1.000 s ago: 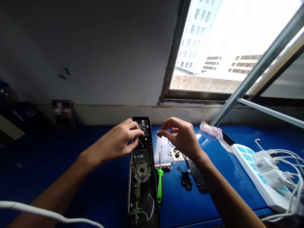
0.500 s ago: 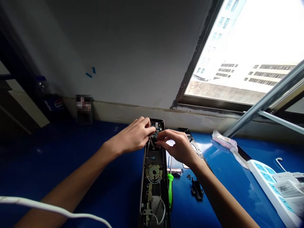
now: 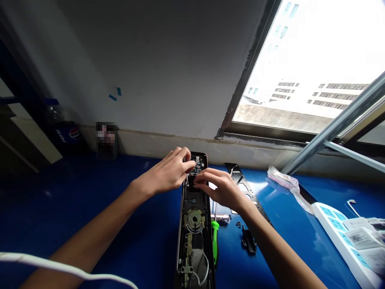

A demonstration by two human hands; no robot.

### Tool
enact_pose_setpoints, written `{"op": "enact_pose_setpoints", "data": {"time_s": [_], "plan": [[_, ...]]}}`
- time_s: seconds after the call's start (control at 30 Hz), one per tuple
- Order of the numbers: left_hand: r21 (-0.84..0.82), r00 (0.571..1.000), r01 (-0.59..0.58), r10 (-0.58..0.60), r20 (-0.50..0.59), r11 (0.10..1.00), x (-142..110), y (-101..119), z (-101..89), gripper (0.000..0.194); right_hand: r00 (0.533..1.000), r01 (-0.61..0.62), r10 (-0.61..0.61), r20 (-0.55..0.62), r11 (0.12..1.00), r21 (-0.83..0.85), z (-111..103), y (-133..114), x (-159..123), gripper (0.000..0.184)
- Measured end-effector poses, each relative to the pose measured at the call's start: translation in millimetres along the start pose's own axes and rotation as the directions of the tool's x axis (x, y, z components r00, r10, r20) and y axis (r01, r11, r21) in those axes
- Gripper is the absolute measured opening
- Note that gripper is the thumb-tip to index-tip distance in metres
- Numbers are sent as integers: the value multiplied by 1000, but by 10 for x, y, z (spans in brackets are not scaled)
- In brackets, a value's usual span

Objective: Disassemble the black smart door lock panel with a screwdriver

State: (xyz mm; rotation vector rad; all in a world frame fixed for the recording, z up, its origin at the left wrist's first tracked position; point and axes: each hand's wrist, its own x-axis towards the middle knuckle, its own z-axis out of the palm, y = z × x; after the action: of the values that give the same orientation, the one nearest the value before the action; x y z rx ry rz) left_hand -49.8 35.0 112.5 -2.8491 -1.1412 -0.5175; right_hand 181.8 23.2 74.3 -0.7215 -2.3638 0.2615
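A long black door lock housing [image 3: 195,218] lies open, its inside facing up. At its far end sits a circuit board [image 3: 197,165]; a round metal disc is mid-way down. My left hand [image 3: 173,170] rests over the far left edge, thumb and fingers pinched around thin white wires [image 3: 187,184]. My right hand [image 3: 221,186] reaches in from the right, its fingertips closed inside the housing just below the board. The small red part it carried is mostly hidden by the fingers. Beside the housing lies a green-handled screwdriver [image 3: 215,241].
Right of the housing are a black bracket [image 3: 249,241], small screws [image 3: 238,224] and a black plate [image 3: 237,174]. A white power strip [image 3: 339,237] with chargers stands at the far right. A white cable [image 3: 60,266] crosses the lower left. A Pepsi bottle [image 3: 67,130] stands by the wall.
My right hand has brought the small red part leftward and down into the housing. My left hand stays at the far left edge by the wires. The view has swung left.
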Motion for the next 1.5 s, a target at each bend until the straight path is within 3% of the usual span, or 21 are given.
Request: {"op": "enact_pose_setpoints", "data": {"time_s": [0.27, 0.43, 0.73, 0.9, 0.97, 1.07, 1.2, 1.37, 1.5], "plan": [[-29, 1000, 21, -22, -22, 999, 25, -13, 8, 14, 992, 98, -102, -67, 993, -69, 90, 65, 9, 5], [-43, 999, 10, -12, -42, 999, 31, 9, 18, 15, 993, 75, -88, -81, 987, -145, 93, 42, -19, 7], [-52, 994, -38, 33, -100, 998, 44, 42, 121, 17, 982, -124, 94, -165, 975, -183, 99, -80, -53, 8], [15, 986, -78, 80, -145, 997, 49, 136, 181, 23, 965, -255, 238, -110, 952, -172, -197, -178, -190, 8], [29, 978, -121, 124, -167, 992, 53, 247, 197, 25, 952, -303, 305, -19, 935, -182, -370, -233, -298, 14], [12, 959, -245, 244, -142, 969, 82, 481, 236, 28, 897, -376, 419, 142, 891, -253, -589, -297, -510, 10], [-42, 920, -392, 392, -15, 919, 200, 805, 321, 22, 802, -460, 555, 220, 810, -364, -705, -308, -839, 12], [-77, 838, -490, 494, 233, 868, 380, 1072, 493, 18, 689, -532, 687, 232, 696, -482, -611, -309, -1140, 17], [-55, 795, -521, 507, 332, 852, 437, 1183, 601, 18, 651, -557, 724, 228, 660, -504, -489, -345, -1225, 16]]}}
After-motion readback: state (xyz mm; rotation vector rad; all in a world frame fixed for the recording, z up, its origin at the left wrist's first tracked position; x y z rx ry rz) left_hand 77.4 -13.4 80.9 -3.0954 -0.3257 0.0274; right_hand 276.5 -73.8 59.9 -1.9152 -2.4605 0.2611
